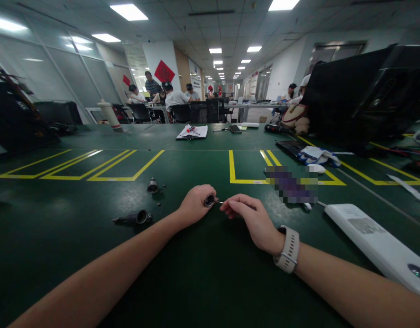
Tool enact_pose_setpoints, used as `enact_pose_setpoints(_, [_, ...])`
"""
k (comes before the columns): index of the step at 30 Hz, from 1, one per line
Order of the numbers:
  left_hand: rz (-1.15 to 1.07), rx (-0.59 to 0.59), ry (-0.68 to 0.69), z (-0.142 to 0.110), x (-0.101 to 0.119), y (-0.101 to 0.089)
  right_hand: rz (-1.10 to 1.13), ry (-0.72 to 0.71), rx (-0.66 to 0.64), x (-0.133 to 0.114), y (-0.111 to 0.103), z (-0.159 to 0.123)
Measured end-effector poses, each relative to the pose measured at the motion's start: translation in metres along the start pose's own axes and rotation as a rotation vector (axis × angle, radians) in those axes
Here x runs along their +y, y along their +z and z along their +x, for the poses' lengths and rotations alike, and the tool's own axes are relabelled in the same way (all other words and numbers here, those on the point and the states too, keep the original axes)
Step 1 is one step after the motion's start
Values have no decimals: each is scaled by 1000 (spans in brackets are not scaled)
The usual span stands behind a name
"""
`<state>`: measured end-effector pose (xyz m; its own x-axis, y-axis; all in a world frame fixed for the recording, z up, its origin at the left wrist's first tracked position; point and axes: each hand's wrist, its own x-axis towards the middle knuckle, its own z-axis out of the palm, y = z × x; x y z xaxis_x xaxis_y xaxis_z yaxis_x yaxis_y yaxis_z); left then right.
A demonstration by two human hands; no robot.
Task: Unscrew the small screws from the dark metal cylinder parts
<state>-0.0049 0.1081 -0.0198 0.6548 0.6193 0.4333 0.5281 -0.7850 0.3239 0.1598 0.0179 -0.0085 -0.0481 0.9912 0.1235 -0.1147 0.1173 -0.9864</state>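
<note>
My left hand is closed around a small hollow metal cylinder, its round opening facing me. My right hand pinches a thin metal tool, whose tip reaches the cylinder's rim; whether it goes inside I cannot tell. The tool's kind is hidden by my fingers. Left of my hands lies a dark metal part with a pointed shaft and an open round end. Behind it stands a small metal cap-like part, with several tiny dark pieces scattered close by.
A white power bank with a cable lies at the right. A blurred-out item, a cloth glove and a dark box are beyond it. Papers lie farther back on the green table. Several people sit in the background.
</note>
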Motion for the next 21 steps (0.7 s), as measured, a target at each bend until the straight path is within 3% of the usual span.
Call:
enact_pose_setpoints(8, [-133,21,-5,0,0,-2,299,117,-9,6,-7,7])
enact_pose_setpoints(21, [-101,73,-63,1,-3,1,248,60,16,7,-3,4])
